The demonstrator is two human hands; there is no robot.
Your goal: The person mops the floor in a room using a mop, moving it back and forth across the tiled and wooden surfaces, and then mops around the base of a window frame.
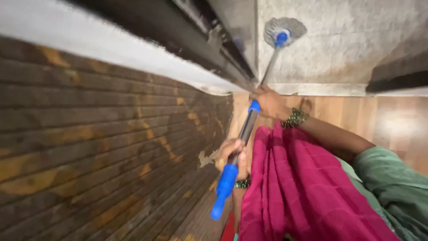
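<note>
Both my hands hold a long mop handle (244, 131) of metal with blue grips. My left hand (232, 154) grips it near the blue upper end, close to my body. My right hand (269, 101) grips it further down by a blue collar. The round grey mop head (284, 30) with a blue hub rests flat on the pale stone floor (347, 40) far ahead. Beaded bracelets sit on both wrists. A magenta cloth (294, 183) hangs from my front, over a green sleeve (392, 183).
A dark brown slatted wooden surface (98, 147) with worn patches fills the left side, topped by a white edge (111, 42). A dark metal track (209, 40) runs beside it. Light wood flooring (383, 120) lies on the right, with a dark strip (397, 76) beyond it.
</note>
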